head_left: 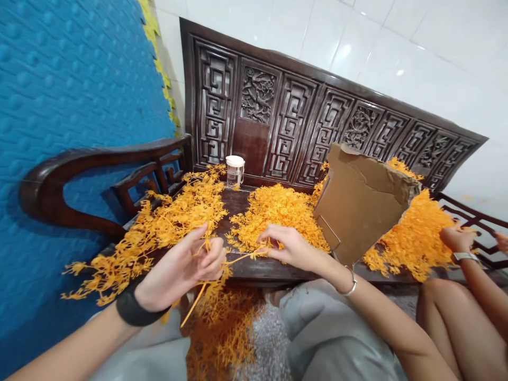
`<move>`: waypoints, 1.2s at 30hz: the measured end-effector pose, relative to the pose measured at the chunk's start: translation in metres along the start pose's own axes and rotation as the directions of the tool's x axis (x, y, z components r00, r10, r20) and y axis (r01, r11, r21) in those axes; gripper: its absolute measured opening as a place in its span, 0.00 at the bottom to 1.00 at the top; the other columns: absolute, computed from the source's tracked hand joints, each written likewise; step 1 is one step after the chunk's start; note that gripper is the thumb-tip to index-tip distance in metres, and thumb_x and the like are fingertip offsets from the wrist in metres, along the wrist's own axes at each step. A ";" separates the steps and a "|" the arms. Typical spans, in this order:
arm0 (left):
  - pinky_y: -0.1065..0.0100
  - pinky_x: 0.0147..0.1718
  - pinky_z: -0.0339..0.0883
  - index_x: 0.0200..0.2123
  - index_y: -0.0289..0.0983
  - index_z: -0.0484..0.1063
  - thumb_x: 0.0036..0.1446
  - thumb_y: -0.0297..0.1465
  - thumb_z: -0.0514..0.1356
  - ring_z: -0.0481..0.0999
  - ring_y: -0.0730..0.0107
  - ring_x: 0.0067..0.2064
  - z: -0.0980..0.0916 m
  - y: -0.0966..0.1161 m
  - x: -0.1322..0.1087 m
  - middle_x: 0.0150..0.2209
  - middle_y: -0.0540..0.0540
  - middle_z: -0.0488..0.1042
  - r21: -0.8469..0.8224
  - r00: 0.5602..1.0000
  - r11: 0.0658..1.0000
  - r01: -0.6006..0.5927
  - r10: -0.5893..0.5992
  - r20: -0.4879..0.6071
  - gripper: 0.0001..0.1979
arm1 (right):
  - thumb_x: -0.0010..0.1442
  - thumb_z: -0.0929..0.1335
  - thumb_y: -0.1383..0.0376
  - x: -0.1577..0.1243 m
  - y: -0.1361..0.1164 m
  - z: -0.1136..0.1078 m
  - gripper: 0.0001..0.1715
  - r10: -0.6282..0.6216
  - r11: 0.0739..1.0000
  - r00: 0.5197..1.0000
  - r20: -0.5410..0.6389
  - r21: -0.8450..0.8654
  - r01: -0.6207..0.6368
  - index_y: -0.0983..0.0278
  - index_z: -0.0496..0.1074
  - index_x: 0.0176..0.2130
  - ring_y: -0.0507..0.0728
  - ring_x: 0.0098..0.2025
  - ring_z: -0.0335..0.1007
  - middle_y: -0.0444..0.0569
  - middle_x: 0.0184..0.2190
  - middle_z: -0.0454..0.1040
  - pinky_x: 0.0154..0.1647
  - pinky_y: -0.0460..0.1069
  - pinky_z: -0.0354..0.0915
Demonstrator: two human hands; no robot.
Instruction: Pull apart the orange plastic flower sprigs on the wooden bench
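My left hand (194, 264), a black band at its wrist, is closed around an orange plastic sprig (237, 259). A thin orange stem (193, 306) hangs out below this hand. With thumb and fingers, my right hand (291, 247) pinches the sprig's other end, so that it stretches between both hands above the bench's front edge. Behind my right hand lies a heap of loose orange plastic pieces (278, 209). A pile of longer, branched orange sprigs (170, 225) spreads over the bench to the left, past my left hand.
The dark carved wooden bench (236, 206) has a curved armrest (71, 159) at left. A clear jar with a white lid (235, 170) stands near its backrest. A sheet of cardboard (361, 198) leans between heaps. At right, another person's hand (458, 239) touches an orange heap (420, 238). Orange sprigs (222, 333) lie below.
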State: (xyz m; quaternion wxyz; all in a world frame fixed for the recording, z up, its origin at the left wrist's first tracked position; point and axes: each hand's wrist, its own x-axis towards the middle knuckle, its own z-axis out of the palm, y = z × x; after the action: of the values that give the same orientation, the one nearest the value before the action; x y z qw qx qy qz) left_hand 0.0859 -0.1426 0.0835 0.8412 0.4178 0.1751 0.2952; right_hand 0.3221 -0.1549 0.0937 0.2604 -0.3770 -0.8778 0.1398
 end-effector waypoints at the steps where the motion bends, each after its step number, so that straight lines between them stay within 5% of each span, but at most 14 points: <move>1: 0.73 0.22 0.56 0.15 0.36 0.63 0.57 0.46 0.49 0.48 0.75 0.19 -0.001 -0.001 -0.002 0.14 0.53 0.53 0.016 1.000 1.000 0.004 -0.004 0.014 0.25 | 0.60 0.63 0.59 -0.004 0.000 -0.001 0.12 -0.036 0.998 0.999 0.010 -0.053 0.037 0.66 0.67 0.36 0.50 0.31 0.61 0.48 0.31 0.68 0.35 0.46 0.61; 4: 0.73 0.22 0.55 0.15 0.37 0.63 0.56 0.46 0.50 0.48 0.75 0.19 -0.005 -0.003 -0.004 0.14 0.54 0.51 0.033 1.000 0.999 0.019 -0.019 0.009 0.24 | 0.58 0.64 0.55 -0.012 -0.002 -0.001 0.15 -0.078 0.993 0.995 0.057 -0.079 0.082 0.66 0.65 0.33 0.51 0.32 0.61 0.48 0.30 0.66 0.35 0.46 0.60; 9: 0.74 0.20 0.53 0.15 0.37 0.62 0.57 0.45 0.49 0.45 0.75 0.18 -0.009 -0.005 -0.001 0.14 0.55 0.48 0.025 0.997 0.997 0.070 -0.070 0.015 0.24 | 0.47 0.69 0.50 -0.014 -0.012 -0.001 0.22 -0.037 0.962 0.980 0.197 0.271 -0.018 0.65 0.64 0.27 0.47 0.26 0.56 0.42 0.25 0.62 0.27 0.43 0.57; 12: 0.74 0.19 0.51 0.15 0.38 0.61 0.57 0.45 0.50 0.43 0.75 0.18 -0.010 -0.005 0.000 0.13 0.55 0.47 0.021 0.996 0.996 0.086 -0.086 0.012 0.24 | 0.54 0.66 0.53 -0.011 -0.019 -0.005 0.18 -0.016 0.919 0.968 0.251 0.385 -0.084 0.66 0.65 0.28 0.48 0.29 0.60 0.44 0.27 0.65 0.31 0.45 0.59; 17: 0.73 0.19 0.50 0.15 0.38 0.59 0.57 0.45 0.49 0.44 0.74 0.19 -0.008 -0.006 -0.002 0.14 0.55 0.47 0.092 0.997 0.992 0.082 -0.082 -0.005 0.24 | 0.61 0.62 0.60 -0.008 -0.019 -0.013 0.11 -0.004 0.981 0.959 0.284 0.185 -0.050 0.66 0.64 0.31 0.49 0.33 0.61 0.46 0.30 0.65 0.36 0.46 0.60; 25: 0.70 0.18 0.44 0.14 0.39 0.50 0.57 0.44 0.49 0.42 0.76 0.18 0.011 -0.022 -0.005 0.15 0.56 0.45 0.348 0.978 0.934 0.077 -0.002 -0.210 0.25 | 0.63 0.58 0.62 -0.015 -0.009 -0.006 0.12 0.030 0.993 0.982 0.186 0.104 -0.050 0.65 0.60 0.29 0.50 0.32 0.59 0.46 0.29 0.63 0.35 0.46 0.60; 28: 0.70 0.18 0.40 0.13 0.38 0.50 0.56 0.45 0.50 0.42 0.76 0.18 0.014 -0.026 0.001 0.14 0.56 0.44 0.350 0.971 0.936 0.028 0.057 -0.231 0.25 | 0.63 0.59 0.61 -0.016 -0.009 -0.004 0.13 0.074 0.991 0.994 0.084 0.104 -0.082 0.65 0.61 0.29 0.50 0.32 0.61 0.47 0.29 0.65 0.36 0.46 0.61; 30: 0.70 0.17 0.38 0.13 0.38 0.50 0.55 0.46 0.51 0.41 0.77 0.17 0.012 -0.026 0.004 0.14 0.57 0.43 0.353 0.960 0.935 0.024 0.077 -0.269 0.25 | 0.62 0.59 0.61 -0.018 -0.003 -0.011 0.14 0.128 0.991 0.988 -0.082 0.057 -0.124 0.65 0.61 0.27 0.50 0.30 0.60 0.46 0.27 0.65 0.34 0.46 0.60; 32: 0.69 0.17 0.36 0.13 0.38 0.49 0.54 0.48 0.52 0.40 0.78 0.17 0.007 -0.026 0.005 0.14 0.57 0.42 0.345 0.943 0.936 0.073 0.048 -0.329 0.26 | 0.61 0.60 0.59 -0.021 0.013 -0.025 0.15 0.220 0.971 0.898 -0.382 -0.008 -0.241 0.64 0.61 0.26 0.50 0.28 0.59 0.46 0.25 0.64 0.31 0.46 0.59; 34: 0.69 0.18 0.35 0.14 0.39 0.49 0.52 0.49 0.53 0.39 0.77 0.17 0.001 -0.025 0.002 0.15 0.57 0.42 0.321 0.927 0.940 0.115 0.014 -0.374 0.26 | 0.59 0.61 0.57 -0.024 0.037 -0.042 0.15 0.285 0.919 0.682 -0.673 -0.011 -0.395 0.64 0.63 0.27 0.51 0.28 0.59 0.46 0.25 0.65 0.30 0.46 0.58; 35: 0.69 0.18 0.36 0.14 0.39 0.49 0.51 0.50 0.53 0.39 0.77 0.18 -0.001 -0.025 0.000 0.15 0.57 0.42 0.310 0.924 0.943 0.118 0.010 -0.382 0.26 | 0.58 0.62 0.56 -0.025 0.051 -0.050 0.15 0.286 0.898 0.605 -0.743 -0.013 -0.440 0.65 0.65 0.28 0.51 0.29 0.59 0.47 0.27 0.66 0.31 0.47 0.58; 36: 0.69 0.18 0.37 0.14 0.38 0.49 0.51 0.50 0.53 0.39 0.77 0.18 -0.002 -0.025 -0.002 0.15 0.57 0.42 0.307 0.925 0.946 0.109 0.017 -0.380 0.26 | 0.56 0.63 0.55 -0.025 0.064 -0.056 0.15 0.294 0.884 0.578 -0.761 -0.014 -0.467 0.65 0.66 0.28 0.51 0.29 0.60 0.48 0.29 0.67 0.32 0.47 0.58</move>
State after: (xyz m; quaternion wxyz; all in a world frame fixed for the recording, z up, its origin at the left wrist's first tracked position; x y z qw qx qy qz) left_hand 0.0916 -0.1543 0.0624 0.7188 0.4805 0.3895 0.3173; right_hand 0.4058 -0.1271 0.1023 0.5150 -0.6062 -0.6023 -0.0673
